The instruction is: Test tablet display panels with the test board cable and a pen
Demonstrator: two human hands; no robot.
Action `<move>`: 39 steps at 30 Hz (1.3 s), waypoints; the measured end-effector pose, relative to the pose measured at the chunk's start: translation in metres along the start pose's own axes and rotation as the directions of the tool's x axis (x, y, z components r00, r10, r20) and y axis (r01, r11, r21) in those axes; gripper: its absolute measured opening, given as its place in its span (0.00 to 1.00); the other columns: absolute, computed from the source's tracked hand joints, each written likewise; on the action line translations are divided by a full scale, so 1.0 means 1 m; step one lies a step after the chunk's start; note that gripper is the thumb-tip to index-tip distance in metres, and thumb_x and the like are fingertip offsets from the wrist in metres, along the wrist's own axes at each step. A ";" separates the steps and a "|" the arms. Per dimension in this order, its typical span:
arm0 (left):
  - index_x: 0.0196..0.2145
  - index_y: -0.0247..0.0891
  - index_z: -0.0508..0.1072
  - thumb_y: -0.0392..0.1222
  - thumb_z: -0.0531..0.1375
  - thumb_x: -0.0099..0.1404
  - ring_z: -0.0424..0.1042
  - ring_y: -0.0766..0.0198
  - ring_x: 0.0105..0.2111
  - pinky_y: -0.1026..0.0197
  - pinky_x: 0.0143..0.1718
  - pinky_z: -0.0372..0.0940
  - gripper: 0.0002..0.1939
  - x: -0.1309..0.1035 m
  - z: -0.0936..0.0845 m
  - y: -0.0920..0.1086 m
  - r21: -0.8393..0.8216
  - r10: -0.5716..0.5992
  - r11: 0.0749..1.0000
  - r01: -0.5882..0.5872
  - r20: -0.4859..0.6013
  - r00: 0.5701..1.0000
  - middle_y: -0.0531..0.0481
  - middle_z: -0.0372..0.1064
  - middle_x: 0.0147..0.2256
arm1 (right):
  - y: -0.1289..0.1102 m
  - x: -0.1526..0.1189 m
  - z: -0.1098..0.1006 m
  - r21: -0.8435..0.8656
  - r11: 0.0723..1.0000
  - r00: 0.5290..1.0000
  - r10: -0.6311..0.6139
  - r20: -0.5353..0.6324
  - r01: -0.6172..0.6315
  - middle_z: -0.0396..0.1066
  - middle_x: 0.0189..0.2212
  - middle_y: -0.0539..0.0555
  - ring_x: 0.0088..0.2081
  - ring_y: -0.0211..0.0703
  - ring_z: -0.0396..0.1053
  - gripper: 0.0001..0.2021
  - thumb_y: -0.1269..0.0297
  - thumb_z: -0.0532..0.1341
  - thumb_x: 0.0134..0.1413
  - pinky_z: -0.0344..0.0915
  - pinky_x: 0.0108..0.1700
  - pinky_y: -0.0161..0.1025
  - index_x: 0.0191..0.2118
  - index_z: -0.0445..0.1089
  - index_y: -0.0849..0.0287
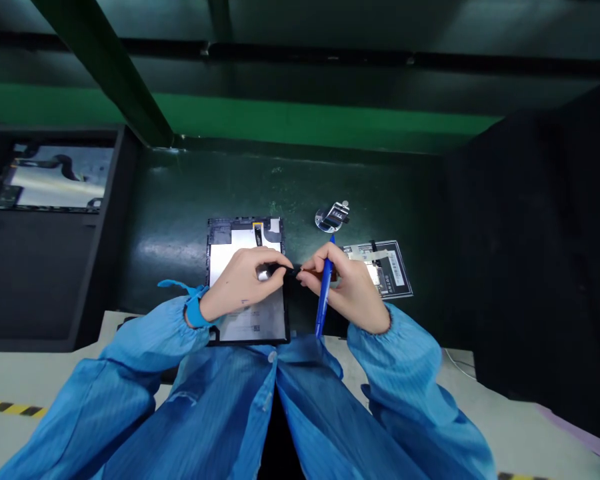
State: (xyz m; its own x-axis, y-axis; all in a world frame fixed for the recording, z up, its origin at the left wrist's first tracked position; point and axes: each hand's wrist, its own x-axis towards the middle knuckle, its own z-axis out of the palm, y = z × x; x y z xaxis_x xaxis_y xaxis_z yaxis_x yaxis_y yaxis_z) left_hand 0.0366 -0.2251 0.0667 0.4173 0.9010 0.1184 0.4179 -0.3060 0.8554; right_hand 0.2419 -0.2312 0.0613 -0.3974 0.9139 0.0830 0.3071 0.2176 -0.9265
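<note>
My left hand [247,280] is closed in a pinch above a tablet screen panel [253,321], which lies with its silvery back up. Between its thumb and forefinger is a small dark strip [292,272], perhaps a flex cable. My right hand [353,287] is also closed, its thumb and forefinger at the strip's other end. A slim blue pen-shaped tool [324,300] rests in this hand, slanting across the fingers. Partly hidden behind the right hand lies a flat unit with a circuit board and white label [396,268]. The strip's exact kind is too small to tell.
Beyond my hands, a round shiny piece with a metallic strip [334,216] sits on the dark green bench [180,193]. A black tray [123,220] at left contains another panel [63,177]. Large dark padding [535,253] borders the right side; a green post [110,73] rises at back left.
</note>
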 end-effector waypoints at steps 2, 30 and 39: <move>0.33 0.36 0.77 0.32 0.57 0.59 0.75 0.62 0.33 0.63 0.35 0.67 0.09 0.000 -0.002 -0.002 -0.054 -0.041 0.998 0.041 0.003 0.999 0.49 0.77 0.33 | 0.002 0.000 0.001 0.052 0.999 1.000 0.002 0.002 -0.002 0.74 0.31 0.49 0.29 0.37 0.75 0.13 0.65 0.62 0.61 0.70 0.32 0.33 0.33 0.54 0.54; 0.66 0.38 0.57 0.48 0.65 0.64 0.54 0.46 0.66 0.39 0.67 0.52 0.37 -0.098 -0.042 -0.026 0.402 0.066 0.901 -0.164 0.247 0.967 0.37 0.57 0.65 | 0.053 0.031 -0.049 -0.713 0.690 0.891 -0.395 -0.225 0.126 0.70 0.57 0.61 0.59 0.54 0.69 0.11 0.68 0.59 0.64 0.66 0.61 0.53 0.51 0.65 0.58; 0.71 0.40 0.47 0.21 0.48 0.63 0.53 0.54 0.67 0.44 0.70 0.42 0.41 -0.130 -0.053 -0.047 0.673 0.200 0.554 -0.490 0.463 0.863 0.42 0.53 0.67 | 0.059 0.038 -0.064 -0.817 0.550 0.880 -0.458 -0.123 0.172 0.73 0.54 0.60 0.60 0.53 0.68 0.16 0.65 0.58 0.66 0.60 0.65 0.54 0.57 0.65 0.63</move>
State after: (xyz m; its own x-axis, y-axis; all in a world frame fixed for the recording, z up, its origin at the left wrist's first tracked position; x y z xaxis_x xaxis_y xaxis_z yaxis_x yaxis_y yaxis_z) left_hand -0.0799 -0.3121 0.0376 0.8177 0.5742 0.0394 0.5705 -0.8177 0.0768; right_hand 0.2999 -0.1623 0.0334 -0.3837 0.7473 0.5426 0.8074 0.5566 -0.1956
